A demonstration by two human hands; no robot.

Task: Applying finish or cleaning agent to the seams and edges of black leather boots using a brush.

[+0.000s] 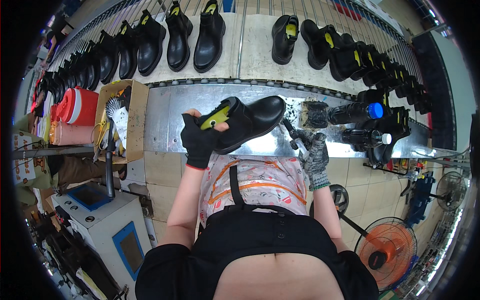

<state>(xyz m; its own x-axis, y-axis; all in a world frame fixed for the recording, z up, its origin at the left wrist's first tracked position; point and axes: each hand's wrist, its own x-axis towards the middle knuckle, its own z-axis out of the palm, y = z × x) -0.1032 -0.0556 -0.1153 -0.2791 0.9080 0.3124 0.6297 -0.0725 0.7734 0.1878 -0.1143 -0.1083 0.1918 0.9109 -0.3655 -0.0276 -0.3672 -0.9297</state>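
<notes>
Over the table (165,120), left hand (199,142) grips a boot (247,120), right (314,155) clamps a brush (292,132); polish could smear her apron.

Glossy black boot (247,122), black glove (199,142), speckled grey glove (315,157)

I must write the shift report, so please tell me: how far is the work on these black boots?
Done, it seems: black boots stand in rows on the conveyor behind. In hand: the left hand holds one black boot, and the right hand holds a small brush beside it. Left: how many remain cannot be told.
</notes>
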